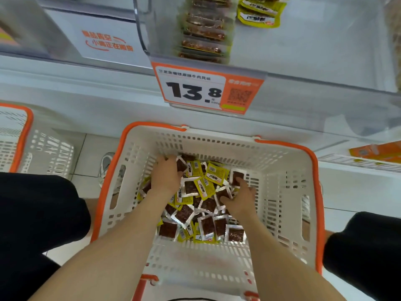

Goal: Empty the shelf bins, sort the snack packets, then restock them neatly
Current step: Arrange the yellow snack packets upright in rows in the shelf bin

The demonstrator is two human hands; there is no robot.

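Reaching down into a white basket (288, 170) with an orange rim, both hands rest on a loose heap of snack packets (201, 205) on its floor. The packets, yellow ones and clear ones with brown contents, lie flat or tilted with their long axes pointing every way, overlapping between the two hands and back towards the wrists.

The left hand (166, 174) is palm down with its fingers curled over the far side of the heap. The fingertips are buried, so I cannot tell whether it grips anything. The right hand (238, 196) lies loose and unclenched, its forefinger stretched onto a brown packet (238, 175) just beyond it and its thumb spread towards the left hand.

Beyond both hands, above a price label (195, 88), a clear shelf bin (303, 51) holds a row of brown packets (204, 33) running away from the hands, blurred behind the plastic. Yellow packets (258, 18) beside them are cut off by the frame's top edge.

Left of the left arm, a second basket (21, 137) is cropped.
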